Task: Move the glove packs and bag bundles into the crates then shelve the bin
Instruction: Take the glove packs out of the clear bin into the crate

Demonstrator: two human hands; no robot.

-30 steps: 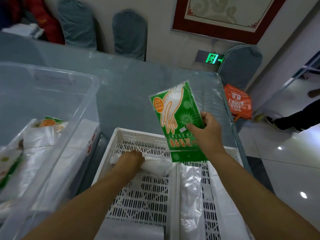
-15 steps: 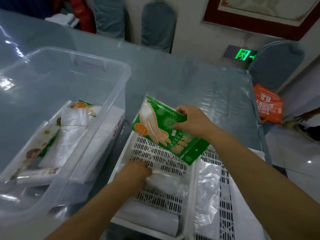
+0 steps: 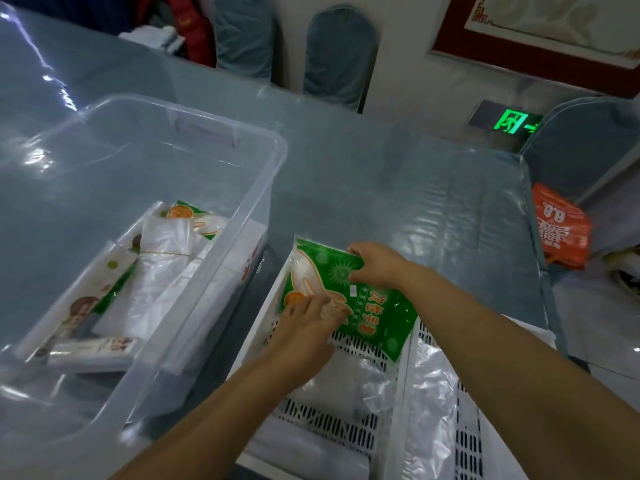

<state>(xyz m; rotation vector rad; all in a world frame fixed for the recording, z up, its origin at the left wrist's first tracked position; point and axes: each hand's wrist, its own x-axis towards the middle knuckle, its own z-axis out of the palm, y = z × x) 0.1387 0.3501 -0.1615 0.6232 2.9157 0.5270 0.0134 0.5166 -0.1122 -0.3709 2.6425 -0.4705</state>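
Observation:
A green glove pack (image 3: 375, 315) lies tilted in the far end of the left white slotted crate (image 3: 329, 427). My right hand (image 3: 377, 263) grips its far edge. My left hand (image 3: 308, 327) presses on its near left corner, fingers on the pack. Beneath and nearer lie clear bag bundles (image 3: 332, 379). A second white crate (image 3: 460, 403) to the right holds more clear bags (image 3: 429, 386). On the left stands the clear plastic bin (image 3: 263, 188), with several glove packs and bag bundles (image 3: 156, 268) inside.
Everything sits on a table under a blue-grey plastic cover (image 3: 398, 188). Covered chairs (image 3: 341, 53) stand along its far side and one (image 3: 581, 150) at the right end, with an orange bag (image 3: 559, 228) beside it. A tiled floor lies to the right.
My right hand has lowered the green pack from mid-air into the left crate. My left hand has moved from the clear bag bundle onto the pack. The view has shifted left.

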